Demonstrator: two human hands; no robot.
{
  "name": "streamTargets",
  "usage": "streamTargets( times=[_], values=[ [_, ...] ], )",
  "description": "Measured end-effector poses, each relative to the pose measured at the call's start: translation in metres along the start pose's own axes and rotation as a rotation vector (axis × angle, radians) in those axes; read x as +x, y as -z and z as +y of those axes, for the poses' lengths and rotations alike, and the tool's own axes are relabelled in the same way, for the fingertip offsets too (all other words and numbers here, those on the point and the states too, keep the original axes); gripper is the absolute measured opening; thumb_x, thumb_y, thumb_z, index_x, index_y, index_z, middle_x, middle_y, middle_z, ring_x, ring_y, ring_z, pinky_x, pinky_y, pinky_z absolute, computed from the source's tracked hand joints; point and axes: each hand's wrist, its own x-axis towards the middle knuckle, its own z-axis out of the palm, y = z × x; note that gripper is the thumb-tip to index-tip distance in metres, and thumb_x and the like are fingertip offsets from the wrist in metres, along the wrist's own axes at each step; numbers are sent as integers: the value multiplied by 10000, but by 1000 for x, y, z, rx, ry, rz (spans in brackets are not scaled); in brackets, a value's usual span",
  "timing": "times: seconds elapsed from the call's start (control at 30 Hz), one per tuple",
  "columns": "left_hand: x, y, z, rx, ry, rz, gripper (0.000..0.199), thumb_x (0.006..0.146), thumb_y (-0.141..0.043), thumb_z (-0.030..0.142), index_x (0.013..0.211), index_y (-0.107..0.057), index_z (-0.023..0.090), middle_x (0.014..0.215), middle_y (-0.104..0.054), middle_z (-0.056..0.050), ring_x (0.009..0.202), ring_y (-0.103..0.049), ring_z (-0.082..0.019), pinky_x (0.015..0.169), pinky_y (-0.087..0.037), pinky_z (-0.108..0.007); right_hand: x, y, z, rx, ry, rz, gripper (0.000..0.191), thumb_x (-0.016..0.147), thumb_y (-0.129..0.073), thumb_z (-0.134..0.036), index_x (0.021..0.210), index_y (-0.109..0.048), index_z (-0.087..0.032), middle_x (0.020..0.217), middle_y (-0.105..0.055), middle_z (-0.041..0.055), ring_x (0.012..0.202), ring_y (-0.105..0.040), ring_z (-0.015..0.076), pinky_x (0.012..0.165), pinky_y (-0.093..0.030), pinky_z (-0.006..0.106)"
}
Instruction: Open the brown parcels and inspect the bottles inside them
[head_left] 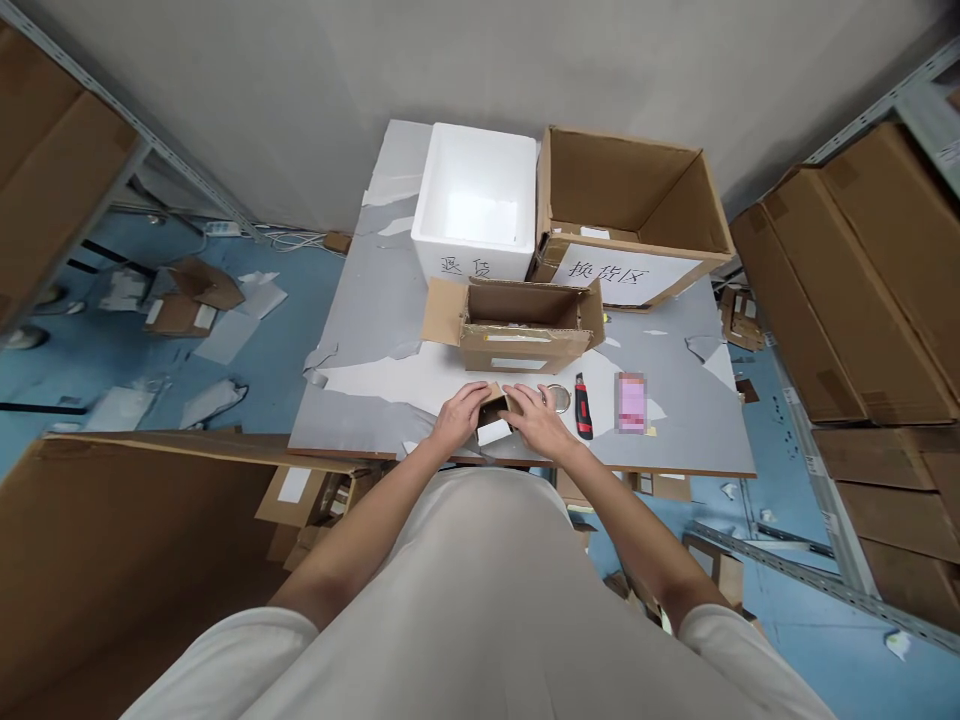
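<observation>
A small cardboard box [494, 432] with its top open and a white flap toward me lies at the table's front edge. My left hand [459, 414] grips its left side, fingers on the upper rim. On the right side my right hand [536, 418] holds it, the fingers curled over the rim. The inside of the box looks dark, and its contents are unclear. Just right of my right hand sits a round metallic item [558, 399]. Beside that lie a red and black utility knife [583, 408] and a pink, blurred flat item [631, 403].
An open carton [525, 350] stands behind my hands. Farther back are a white foam box [474, 255] and a large labelled carton [626, 272]. A huge open box [150, 530] is at lower left; shelves with cartons [847, 290] stand at right.
</observation>
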Motion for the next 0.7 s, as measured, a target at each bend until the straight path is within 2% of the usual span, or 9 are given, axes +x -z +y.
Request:
streamTargets(
  times=[0.1, 0.23, 0.33, 0.43, 0.5, 0.57, 0.6, 0.63, 0.7],
  values=[
    [-8, 2, 0, 5, -47, -170, 401, 881, -480, 377, 1248, -570, 242, 1322, -543, -91, 1267, -470, -243, 1111, -320, -440, -11, 0, 4, 21, 17, 4, 245, 834, -521, -107, 976, -682, -226, 1378, -463, 141, 1332, -340, 317, 1051, -250, 595],
    [-17, 1, 0, 117, -73, -387, 754, 772, -596, 568, 1411, -383, 227, 1467, -387, -130, 1390, -278, -325, 1137, -152, -539, -29, -3, 8, 110, 83, 28, 285, 853, -468, -92, 983, -673, -240, 1324, -522, 110, 1334, -358, 260, 1052, -313, 544],
    [-16, 0, 0, 195, -75, -435, 1026, 627, -677, 667, 1458, -278, 217, 1513, -281, -172, 1411, -181, -381, 1112, -54, -609, -44, -9, 5, 140, 122, 11, 313, 874, -428, -96, 1028, -660, -238, 1321, -539, 105, 1334, -371, 244, 1063, -316, 550],
    [-11, -1, 0, 225, -78, -439, 1239, 439, -785, 657, 1460, -253, 199, 1517, -244, -207, 1406, -151, -423, 1089, -25, -646, -55, -12, 7, 146, 83, 33, 320, 879, -416, -115, 1060, -650, -237, 1304, -553, 104, 1306, -415, 244, 1061, -335, 539],
    [-8, -2, 1, 218, -65, -426, 1233, 398, -822, 607, 1434, -293, 199, 1508, -265, -207, 1398, -182, -421, 1096, -53, -636, -55, -9, 15, 121, -76, 146, 301, 868, -448, -157, 1093, -632, -233, 1295, -545, 121, 1277, -443, 264, 1040, -361, 533],
    [-7, -4, 0, 195, -27, -390, 1121, 435, -836, 539, 1390, -352, 209, 1477, -330, -188, 1371, -271, -399, 1110, -122, -597, -48, -4, 29, 86, -299, 259, 315, 843, -525, -244, 1149, -593, -214, 1322, -499, 156, 1261, -443, 304, 1010, -382, 537],
    [-7, -5, 0, 178, -2, -364, 1058, 461, -837, 497, 1368, -375, 212, 1449, -373, -178, 1343, -330, -384, 1111, -173, -571, -43, 0, 36, 83, -385, 271, 364, 821, -566, -289, 1174, -569, -199, 1340, -472, 174, 1255, -440, 320, 990, -396, 530],
    [-8, -7, -1, 156, 21, -339, 1003, 485, -835, 454, 1351, -388, 211, 1414, -416, -169, 1305, -390, -370, 1101, -233, -542, -38, 4, 43, 98, -433, 244, 424, 796, -602, -324, 1192, -545, -184, 1348, -457, 186, 1246, -441, 328, 967, -414, 513],
    [-9, -9, -2, 110, 53, -293, 919, 522, -818, 382, 1323, -402, 205, 1332, -491, -150, 1217, -486, -343, 1046, -349, -486, -27, 9, 54, 162, -435, 114, 489, 757, -638, -345, 1195, -513, -167, 1297, -497, 182, 1177, -495, 309, 899, -457, 450]
  ],
)
